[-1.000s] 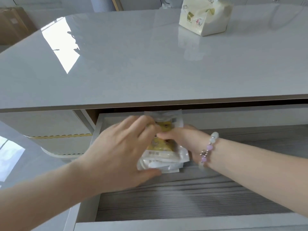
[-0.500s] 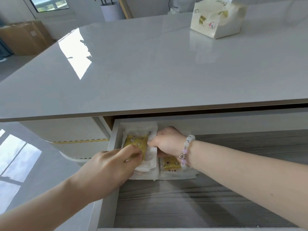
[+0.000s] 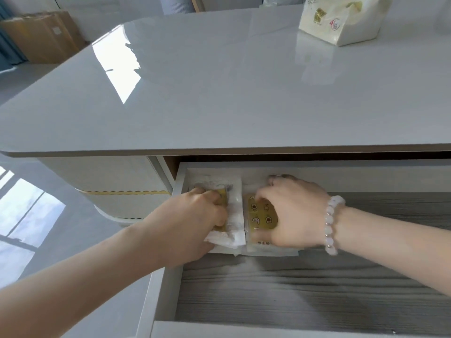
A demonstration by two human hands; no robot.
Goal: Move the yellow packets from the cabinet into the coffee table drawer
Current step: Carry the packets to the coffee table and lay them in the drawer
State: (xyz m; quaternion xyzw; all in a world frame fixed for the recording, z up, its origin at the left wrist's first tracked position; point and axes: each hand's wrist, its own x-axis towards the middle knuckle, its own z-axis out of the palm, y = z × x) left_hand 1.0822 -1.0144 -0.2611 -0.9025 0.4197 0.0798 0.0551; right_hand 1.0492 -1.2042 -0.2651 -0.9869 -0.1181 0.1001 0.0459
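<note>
The coffee table drawer (image 3: 168, 284) stands pulled out, showing a grey wood-grain floor. Two yellow packets in clear-white wrappers lie side by side in its back left corner. My left hand (image 3: 190, 223) grips the left packet (image 3: 231, 215), fingers curled over its yellow part and thumb at its front edge. The right packet (image 3: 262, 215) is held by my right hand (image 3: 292, 213), which wears a bead bracelet; its fingers curl over the packet's far end. More wrapper shows beneath both packets. The cabinet is out of view.
The glossy grey coffee table top (image 3: 219, 93) overhangs the drawer's back. A tissue pack (image 3: 339, 20) sits at its far right. A cardboard box (image 3: 41, 35) stands on the floor at far left. Most of the drawer floor to the right and front is bare.
The packets, stacked under both hands a second ago, now lie side by side. My left hand has slid its packet to the left wall, and my right hand shifted onto the right packet.
</note>
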